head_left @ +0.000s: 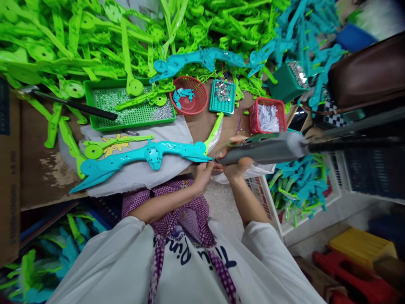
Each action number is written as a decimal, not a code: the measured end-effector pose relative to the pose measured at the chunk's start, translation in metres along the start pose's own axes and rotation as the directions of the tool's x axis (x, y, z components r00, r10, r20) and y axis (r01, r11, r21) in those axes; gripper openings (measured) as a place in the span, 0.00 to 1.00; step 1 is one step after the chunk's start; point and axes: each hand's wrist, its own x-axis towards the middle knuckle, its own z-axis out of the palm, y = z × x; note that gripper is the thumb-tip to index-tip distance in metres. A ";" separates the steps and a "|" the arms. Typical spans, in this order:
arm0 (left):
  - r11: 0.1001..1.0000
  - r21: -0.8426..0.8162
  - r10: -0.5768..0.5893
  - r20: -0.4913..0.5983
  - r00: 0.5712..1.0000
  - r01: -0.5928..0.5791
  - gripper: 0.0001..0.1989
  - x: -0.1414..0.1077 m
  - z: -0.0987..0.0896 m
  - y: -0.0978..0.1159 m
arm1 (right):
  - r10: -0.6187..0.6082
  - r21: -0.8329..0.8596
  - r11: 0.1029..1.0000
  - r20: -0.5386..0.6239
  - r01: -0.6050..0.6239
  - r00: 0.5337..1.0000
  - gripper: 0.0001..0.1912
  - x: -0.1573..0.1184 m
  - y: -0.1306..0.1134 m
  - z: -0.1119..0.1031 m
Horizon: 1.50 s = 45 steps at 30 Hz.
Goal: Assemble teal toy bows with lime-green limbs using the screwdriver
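Nearest, the left hand point(202, 174) bunches its fingers at the right tip of the turquoise bow-shaped part point(177, 147); whether they pinch it, I cannot tell; the right hand point(236, 169) wraps its fingers round a grey tool point(265, 150) pointing at that tip; good work here probably means bracing the tip, keeping the tool in line and fingertips off its nose; the part lies across a white sheet point(126, 181) on the worktop point(34, 143); farther off, green pieces point(215, 25) are heaped.

Left hand point(204, 174) beside curled right hand point(236, 169)
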 end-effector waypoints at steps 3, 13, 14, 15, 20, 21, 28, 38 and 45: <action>0.997 0.048 -0.074 0.185 0.980 0.067 0.17 -0.014 -0.016 0.017 | -0.100 0.113 0.987 -0.118 0.113 0.988 0.50 0.012 -0.010 0.006; 0.607 0.445 0.648 0.202 0.735 -0.658 0.12 -0.056 -0.104 0.105 | -0.230 -0.698 0.694 -0.443 -0.173 0.866 0.18 0.111 0.039 -0.159; 0.580 0.463 0.667 0.201 0.717 -0.670 0.11 -0.055 -0.107 0.106 | -0.155 -0.742 0.620 -0.436 -0.256 0.887 0.16 0.123 0.049 -0.172; 0.559 0.480 0.676 0.209 0.707 -0.676 0.11 -0.055 -0.110 0.105 | -0.097 -0.770 0.561 -0.424 -0.303 0.900 0.15 0.132 0.058 -0.181; 0.420 0.584 0.713 0.262 0.651 -0.694 0.06 -0.071 -0.129 0.086 | 0.037 -0.830 0.428 -0.381 -0.359 0.924 0.14 0.148 0.077 -0.187; 0.394 0.611 0.717 0.264 0.645 -0.687 0.06 -0.077 -0.135 0.084 | 0.007 -0.835 0.427 -0.382 -0.348 0.924 0.14 0.148 0.078 -0.188; 0.336 0.739 0.698 0.221 0.681 -0.584 0.05 -0.096 -0.169 0.084 | -0.098 -0.808 0.457 -0.462 -0.373 0.881 0.15 0.153 0.075 -0.203; 0.329 0.746 0.694 0.225 0.684 -0.579 0.05 -0.096 -0.174 0.086 | -0.037 -0.792 0.488 -0.438 -0.366 0.898 0.10 0.152 0.062 -0.200; 0.356 0.732 0.711 0.192 0.677 -0.581 0.04 -0.088 -0.176 0.086 | -0.056 -0.706 0.516 -0.593 -0.485 0.803 0.14 0.152 0.051 -0.210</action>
